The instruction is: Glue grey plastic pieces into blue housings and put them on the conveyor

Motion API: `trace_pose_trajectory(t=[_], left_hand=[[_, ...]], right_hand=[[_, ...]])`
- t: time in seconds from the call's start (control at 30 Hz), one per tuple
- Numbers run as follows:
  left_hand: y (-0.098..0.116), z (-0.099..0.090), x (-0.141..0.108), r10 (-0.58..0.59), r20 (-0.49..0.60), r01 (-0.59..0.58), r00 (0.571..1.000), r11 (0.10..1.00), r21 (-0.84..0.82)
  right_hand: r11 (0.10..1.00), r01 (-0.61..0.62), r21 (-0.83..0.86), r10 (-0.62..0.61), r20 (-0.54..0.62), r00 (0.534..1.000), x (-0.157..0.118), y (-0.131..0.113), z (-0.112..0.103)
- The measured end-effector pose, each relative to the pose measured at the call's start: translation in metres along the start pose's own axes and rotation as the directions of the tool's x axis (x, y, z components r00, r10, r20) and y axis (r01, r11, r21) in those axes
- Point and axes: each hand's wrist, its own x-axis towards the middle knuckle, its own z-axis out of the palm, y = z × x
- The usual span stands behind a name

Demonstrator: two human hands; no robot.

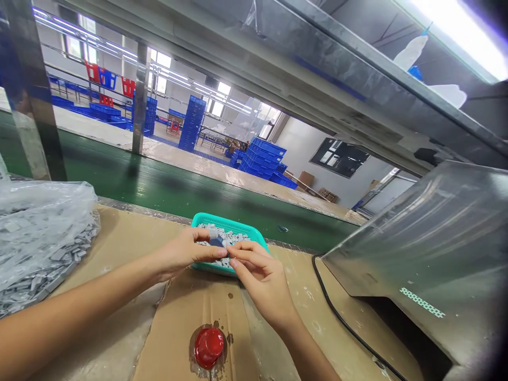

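Over a turquoise basket (254, 231) of small grey and white plastic pieces (238, 238), my two hands meet at the fingertips. My left hand (184, 251) grips a small dark blue-grey part (217, 242) between thumb and fingers; a whitish covering shows at one fingertip. The fingers of my right hand (264, 278) are pinched together against the near edge of this part. Whether a separate small piece sits in that pinch is too small to tell. Below the hands, a red cup-like object (208, 346) stands on a wet patch of cardboard (170, 338).
At left lies a clear plastic bag (47, 227) full of grey pieces. A green conveyor belt (174, 182) runs behind the basket. On the right stand a sheet-metal housing (428, 238) and a black cable (337, 317). A metal shelf beam (317, 69) crosses overhead.
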Motion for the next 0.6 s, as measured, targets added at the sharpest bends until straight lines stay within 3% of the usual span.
trace_pose_trajectory(t=[0.17,0.27,0.33,0.47,0.6], left_hand=[[0.001,-0.006,0.007,-0.023,-0.129,-0.016,0.991,0.956,-0.294],[0.006,-0.016,0.012,-0.005,-0.164,-0.059,0.987,0.924,-0.379],[0.011,-0.024,0.014,0.016,-0.172,-0.088,0.985,0.906,-0.415],[0.014,-0.035,0.016,0.021,-0.179,-0.102,0.984,0.883,-0.458],[0.007,-0.039,0.02,0.077,-0.227,-0.169,0.971,0.891,-0.422]], right_hand=[[0.989,0.099,-0.108,-0.093,0.063,0.994,0.012,0.002,0.009],[0.985,0.124,-0.124,-0.123,0.017,0.992,0.03,0.008,0.004],[0.974,0.078,-0.211,-0.077,0.016,0.997,0.043,0.018,-0.002],[0.894,0.028,-0.447,0.052,0.165,0.985,0.057,0.048,-0.009],[0.874,0.069,-0.482,0.056,0.241,0.969,0.055,0.07,-0.005]])
